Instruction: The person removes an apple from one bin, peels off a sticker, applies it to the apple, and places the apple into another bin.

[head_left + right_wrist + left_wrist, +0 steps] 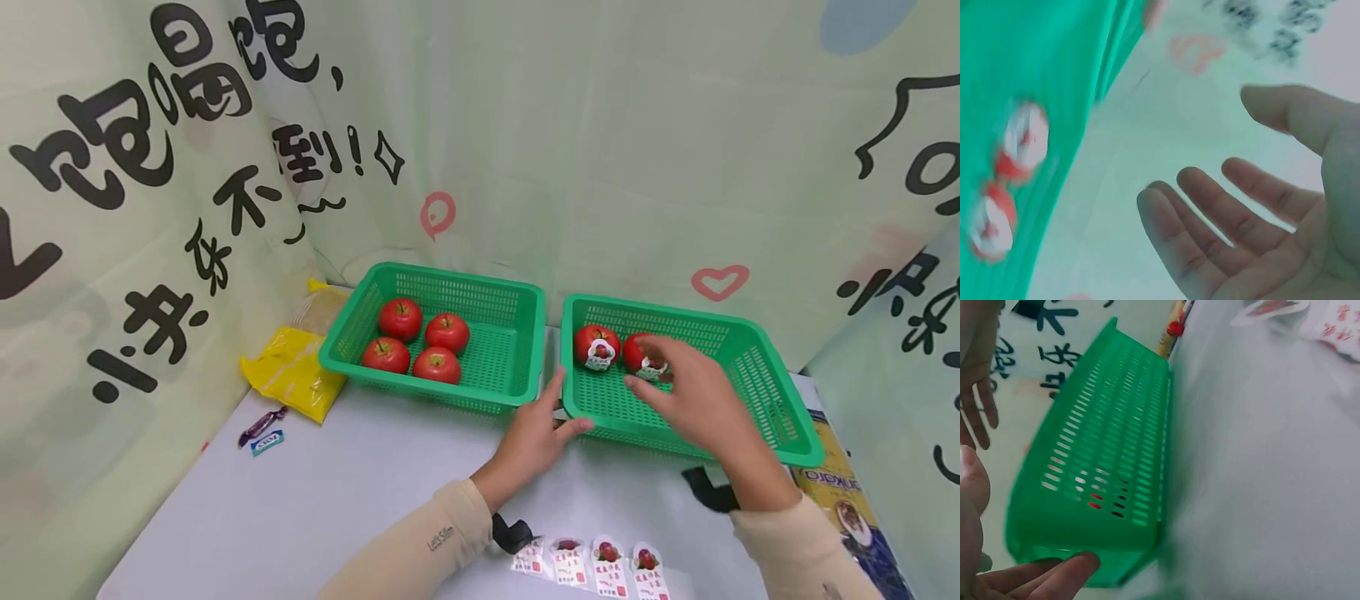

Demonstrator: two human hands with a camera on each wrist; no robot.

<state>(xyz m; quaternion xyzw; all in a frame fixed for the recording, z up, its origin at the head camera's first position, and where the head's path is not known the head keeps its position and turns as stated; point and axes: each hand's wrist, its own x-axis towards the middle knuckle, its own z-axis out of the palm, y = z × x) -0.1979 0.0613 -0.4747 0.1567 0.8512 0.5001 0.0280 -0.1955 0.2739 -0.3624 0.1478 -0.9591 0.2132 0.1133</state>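
My right hand (693,396) is raised over the right green basket (757,408), its fingers apart and holding nothing. In the right wrist view, that hand's palm and fingers (1235,212) show with bare air around them. Two red apples (596,343) with labels on their sides sit at this basket's left end; the hand partly covers the second apple (636,357) in the head view. My left hand (528,437) touches the basket's near left corner, thumb along the front and fingers toward the left side. Its extended fingers (1069,575) lie against the green wall.
A second green basket (525,333) on the left holds several unlabelled apples (437,366). Several apple stickers (609,567) lie near the front edge. Yellow packets (288,367) and two small candies (262,425) are at left, a gold-and-blue bag (847,508) at right. Printed curtains surround the table.
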